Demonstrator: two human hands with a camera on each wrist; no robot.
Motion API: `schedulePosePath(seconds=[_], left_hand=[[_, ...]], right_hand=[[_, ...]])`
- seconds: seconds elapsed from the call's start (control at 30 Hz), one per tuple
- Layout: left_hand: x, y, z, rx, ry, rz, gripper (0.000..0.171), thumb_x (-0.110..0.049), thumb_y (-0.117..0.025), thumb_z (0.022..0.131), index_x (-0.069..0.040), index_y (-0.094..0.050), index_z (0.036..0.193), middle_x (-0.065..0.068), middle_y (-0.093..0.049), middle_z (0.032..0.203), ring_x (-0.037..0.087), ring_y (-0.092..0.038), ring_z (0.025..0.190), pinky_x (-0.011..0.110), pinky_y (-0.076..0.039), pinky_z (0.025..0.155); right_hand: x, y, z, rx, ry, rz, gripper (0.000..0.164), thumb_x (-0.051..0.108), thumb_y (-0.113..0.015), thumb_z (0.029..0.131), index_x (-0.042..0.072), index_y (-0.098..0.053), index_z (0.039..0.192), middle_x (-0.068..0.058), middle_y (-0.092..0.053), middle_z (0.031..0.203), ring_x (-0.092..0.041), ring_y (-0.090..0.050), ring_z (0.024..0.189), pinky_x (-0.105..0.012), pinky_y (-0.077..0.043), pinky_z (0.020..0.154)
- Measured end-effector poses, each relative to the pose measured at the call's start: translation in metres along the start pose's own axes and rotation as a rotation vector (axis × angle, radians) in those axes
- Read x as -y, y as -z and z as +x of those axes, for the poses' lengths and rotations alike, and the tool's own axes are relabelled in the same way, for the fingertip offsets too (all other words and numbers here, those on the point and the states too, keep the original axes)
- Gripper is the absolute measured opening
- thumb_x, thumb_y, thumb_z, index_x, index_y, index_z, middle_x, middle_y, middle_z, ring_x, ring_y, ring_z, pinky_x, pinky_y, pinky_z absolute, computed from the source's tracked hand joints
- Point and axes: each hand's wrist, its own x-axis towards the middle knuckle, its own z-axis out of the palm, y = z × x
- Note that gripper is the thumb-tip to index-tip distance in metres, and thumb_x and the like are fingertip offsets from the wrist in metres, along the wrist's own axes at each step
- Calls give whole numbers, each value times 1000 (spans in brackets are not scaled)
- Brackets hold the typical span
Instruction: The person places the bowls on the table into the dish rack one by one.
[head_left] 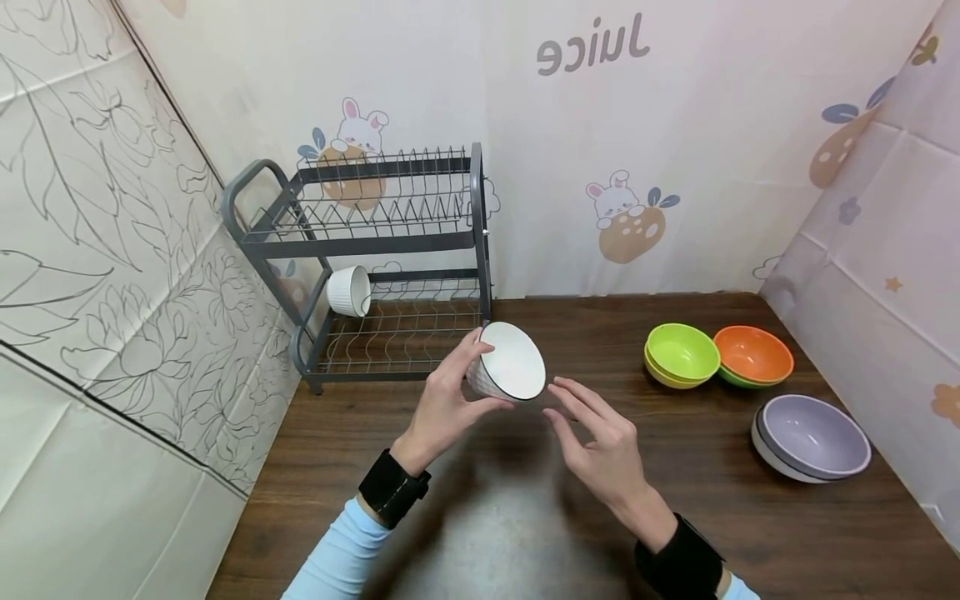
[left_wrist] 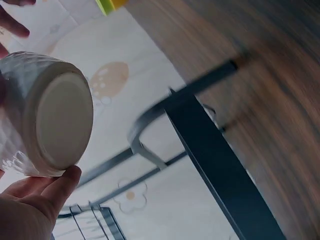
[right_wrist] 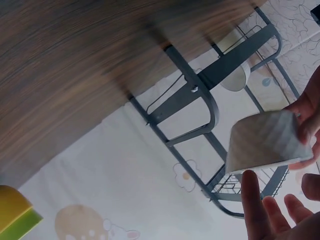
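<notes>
Tabletop (head_left: pixel 600 329): dark brown wood grain. Dish rack (head_left: pixel 360 245): grey, two-tiered, wire-slatted, near the back left corner. Hands, pair: left hand (head_left: pixel 442 400) gripping a bowl's side between fingers and thumb; right hand (head_left: pixel 603 442) holding nothing, fingers loosely extended towards the same bowl's rim, whether touching cannot be told. Lavender bowl (head_left: pixel 813 437): nested in a white dark-rimmed bowl (head_left: pixel 776 462), near the right edge. Orange bowl (head_left: pixel 753 354): stacked on a green one (head_left: pixel 738 381), near the back right corner. Lime bowl (head_left: pixel 684 352): on a yellow one (head_left: pixel 663 377), just left of the orange. White textured bowl (head_left: pixel 516 362): dark rim, tilted, raised above the tabletop — between the hands. White ribbed cup (head_left: pixel 349 292): tipped sideways, rack's lower tier, left end.
</notes>
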Motion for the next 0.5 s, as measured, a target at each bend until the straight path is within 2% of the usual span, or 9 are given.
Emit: schedulePosePath(seconds=[0.13,0.23,0.5], left_hand=[[8,13,-3,-6,-3,41,80,-17,-100,69,-9,-59,138,19,-46,160,30,-45,147,50,-44,113],[13,22,-5,-16,-13,63,81,-14,-101,68,-8,-60,137,20,-46,160,32,-44,147,52,-43,114],[23,40,-8,-35,-14,133,79,-11,-100,67,-7,-60,135,21,-44,160,34,-42,148,53,-39,117]], right_hand=[[-3,2,-1,-7,-8,-2,34,3,-82,87,1,-77,121,-17,-74,121,-31,-75,98,-16,-56,85],[-4,3,-3,-3,-18,-6,35,1,-81,86,1,-77,121,-18,-74,121,-31,-75,99,-15,-55,86],[-6,3,-7,-8,-22,-20,27,8,-78,93,-1,-78,118,-16,-74,120,-31,-75,98,-15,-54,87]])
